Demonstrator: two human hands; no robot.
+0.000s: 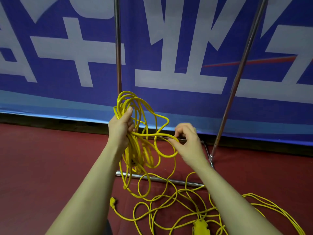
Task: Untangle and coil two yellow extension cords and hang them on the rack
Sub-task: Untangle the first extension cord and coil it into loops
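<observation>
My left hand (121, 127) grips a bundle of yellow cord loops (135, 145) held upright in front of me. Several loops stick up above the fist and hang down below it. My right hand (188, 141) pinches one strand of the same yellow cord just right of the bundle, where it curls into a small loop. More yellow cord lies tangled on the red floor (169, 206) below my arms, with a yellow plug (113, 201) at the left and a yellow socket block (200, 227) at the bottom. The metal rack (118, 48) stands right behind the bundle.
The rack has two chrome uprights, the right one slanting (240, 68), and a base bar (160, 179) lying on the red carpet (42, 158). A blue banner with large white characters (186, 48) covers the wall behind.
</observation>
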